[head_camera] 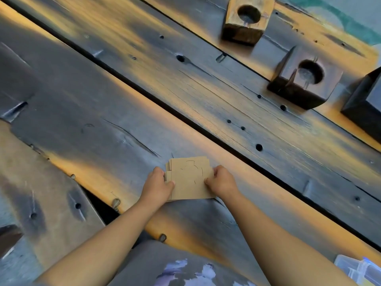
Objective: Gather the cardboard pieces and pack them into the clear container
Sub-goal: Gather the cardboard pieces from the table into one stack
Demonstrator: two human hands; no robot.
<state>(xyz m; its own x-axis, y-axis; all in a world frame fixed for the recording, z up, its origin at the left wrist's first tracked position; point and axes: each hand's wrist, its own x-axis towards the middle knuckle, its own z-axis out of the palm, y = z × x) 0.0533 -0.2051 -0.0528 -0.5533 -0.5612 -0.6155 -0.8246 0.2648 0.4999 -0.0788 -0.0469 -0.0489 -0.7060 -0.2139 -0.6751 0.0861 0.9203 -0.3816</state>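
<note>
You hold the stack of cardboard pieces (190,178) between both hands on the plank table (103,112), your left hand (157,183) pinching its left edge, your right hand (221,180) its right edge, likely to square the uneven pieces so they fit. The clear container (358,269) sits well right of the stack, nearer you, so the squared pile probably goes there.

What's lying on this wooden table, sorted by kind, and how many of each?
Wooden blocks with a round hole: 2
Dark block, cut off at the right edge: 1
Stack of cardboard pieces: 1, held between the left hand and the right hand
Clear container: 1
Total: 5
</note>
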